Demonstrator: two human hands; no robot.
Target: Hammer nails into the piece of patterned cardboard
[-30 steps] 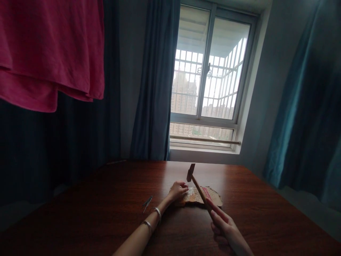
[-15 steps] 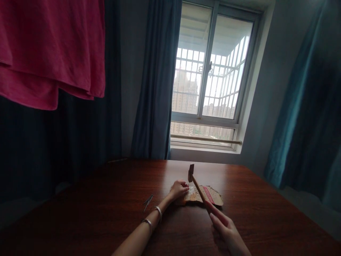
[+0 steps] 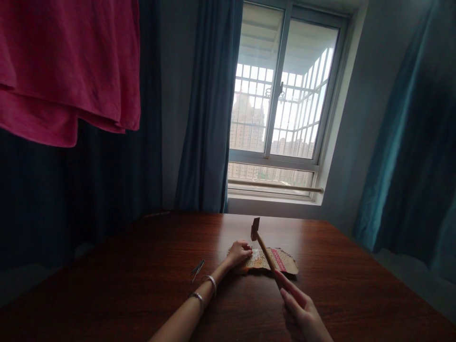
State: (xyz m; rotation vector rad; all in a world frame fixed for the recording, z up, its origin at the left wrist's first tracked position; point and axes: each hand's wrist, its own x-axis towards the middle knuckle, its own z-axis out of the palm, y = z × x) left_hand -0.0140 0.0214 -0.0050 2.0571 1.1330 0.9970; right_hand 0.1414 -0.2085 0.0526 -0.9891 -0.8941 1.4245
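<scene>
My left hand (image 3: 238,253) rests on the left end of a flat brown wooden piece (image 3: 265,262) with a pale dotted patch and a pink band, fingers pinched together at its far edge on something too small to make out. My right hand (image 3: 302,313) grips the wooden handle of a small hammer (image 3: 262,247). The hammer head hangs just above the pinched fingers. Two bracelets circle my left wrist.
A dark wooden table (image 3: 142,285) carries a few thin metal pins (image 3: 197,270) left of my forearm. Behind stand a barred window (image 3: 281,104) and blue curtains (image 3: 210,109). A red cloth (image 3: 67,66) hangs at the upper left.
The hammer head dipped toward my left fingers half a second ago and has risen slightly again. My right hand slid a little lower in view. My left hand stayed put.
</scene>
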